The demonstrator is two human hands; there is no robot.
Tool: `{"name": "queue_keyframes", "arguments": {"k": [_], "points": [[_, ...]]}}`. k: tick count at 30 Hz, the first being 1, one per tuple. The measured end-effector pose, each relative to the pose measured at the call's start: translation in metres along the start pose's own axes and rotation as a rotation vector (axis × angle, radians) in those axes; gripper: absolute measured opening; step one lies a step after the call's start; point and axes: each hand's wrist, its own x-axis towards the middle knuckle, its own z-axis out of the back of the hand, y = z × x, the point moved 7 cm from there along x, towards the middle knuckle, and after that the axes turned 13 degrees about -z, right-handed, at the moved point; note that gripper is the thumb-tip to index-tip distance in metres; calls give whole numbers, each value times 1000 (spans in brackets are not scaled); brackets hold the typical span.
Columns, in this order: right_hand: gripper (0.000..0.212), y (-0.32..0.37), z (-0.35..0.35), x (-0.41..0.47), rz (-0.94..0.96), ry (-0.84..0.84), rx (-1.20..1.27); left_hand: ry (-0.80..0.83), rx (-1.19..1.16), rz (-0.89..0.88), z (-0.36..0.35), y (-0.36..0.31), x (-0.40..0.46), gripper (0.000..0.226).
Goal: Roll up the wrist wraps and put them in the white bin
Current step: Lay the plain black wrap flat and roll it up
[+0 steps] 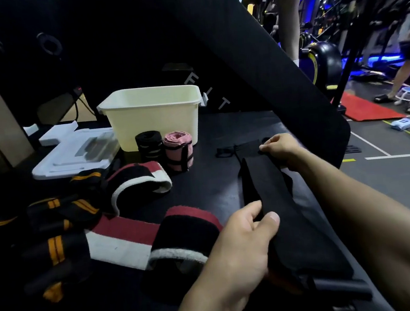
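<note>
A long black wrist wrap [273, 193] lies stretched out on the black mat, its thumb loop at the far end. My left hand [243, 242] pinches its near part between thumb and fingers. My right hand [280, 147] grips its far end. The white bin [154, 115] stands at the back of the mat. In front of the bin stand a rolled black wrap [149, 144] and a rolled pink wrap [179, 150]. Unrolled red, white and black wraps [136, 183] and black wraps with orange stripes [59, 221] lie in a pile on the left.
A white lid [77, 153] lies left of the bin. A black padded board [251, 49] slants up behind the mat. The mat's right edge drops to the gym floor, where a person's legs [403, 78] and machines are seen.
</note>
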Motion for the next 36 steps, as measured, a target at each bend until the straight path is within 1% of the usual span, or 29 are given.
{"name": "queue_keyframes", "arguments": {"k": [2,4,7,8,10,11,12,13,15,16,17,19,20,21,23,24,25,28,30,33,36], "points": [[21,-3,1,4,-1,-5,27,-14,9,-3,0,-2,1,33],[18,-5,2,11,-4,-37,30,-30,17,2,0,-3,1,22],[18,-1,2,16,35,-83,12,-49,43,1,1,0,4,22],[21,1,1,17,51,-90,25,-69,63,-5,2,-3,5,27],[30,3,-1,19,64,-64,96,-87,103,-17,2,-4,6,64],[35,4,-3,17,56,-37,123,-93,111,-11,3,-2,7,70],[37,6,-3,12,60,-14,122,-112,126,-20,3,-4,7,69],[33,9,0,5,86,-20,77,-126,129,0,2,-3,7,71],[17,18,16,-23,185,-89,-43,-148,108,43,0,-2,5,83],[14,23,22,-42,238,-74,-58,-160,97,53,-1,-2,4,84],[12,24,26,-65,283,9,-35,-165,93,56,-2,-2,3,79],[10,24,28,-124,379,264,-21,-161,107,36,-3,-5,2,49],[14,21,31,-157,440,348,-81,-169,108,33,-2,-6,1,37],[19,16,36,-185,497,373,-169,-171,107,33,-2,-4,0,40],[30,3,49,-231,603,331,-345,-195,132,42,1,-3,-2,71],[34,-3,58,-251,634,294,-388,-216,158,39,2,-4,-5,77],[34,-10,66,-267,644,272,-396,-242,187,25,4,-4,-6,75],[36,-32,74,-304,663,283,-473,-272,214,-4,6,-4,-10,51],[38,-49,71,-316,684,272,-526,-260,207,-1,5,-4,-13,44],[31,-66,70,-321,728,122,-494,-261,173,13,-1,-1,-16,40],[21,-74,71,-331,761,-12,-447,-263,207,-3,-4,3,-17,41]]}}
